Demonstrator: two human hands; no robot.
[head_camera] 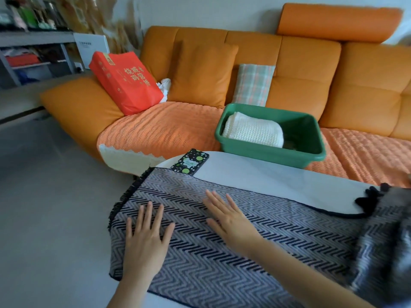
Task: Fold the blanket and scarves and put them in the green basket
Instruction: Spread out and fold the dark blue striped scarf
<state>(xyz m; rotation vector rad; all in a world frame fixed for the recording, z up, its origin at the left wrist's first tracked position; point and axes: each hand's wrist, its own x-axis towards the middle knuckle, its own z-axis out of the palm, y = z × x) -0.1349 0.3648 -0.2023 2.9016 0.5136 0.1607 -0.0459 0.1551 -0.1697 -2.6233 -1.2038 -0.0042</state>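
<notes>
A grey and black zigzag scarf (278, 236) with a dark fringe lies spread across the white table (266, 176). My left hand (148, 236) lies flat on its left part, fingers straight and spread. My right hand (229, 216) rests flat on the scarf's middle, fingers straight. The scarf's right end (382, 241) is bunched and blurred at the table's right edge. The green basket (309, 134) stands on the sofa seat beyond the table, with a folded white knitted blanket (253, 130) inside at its left.
A phone (190, 162) in a dotted case lies on the table's far edge, touching the scarf. On the orange sofa (300, 63) are a red bag (124, 83), an orange cushion (200, 74) and a plaid pillow (252, 84). Grey floor (51, 196) lies left.
</notes>
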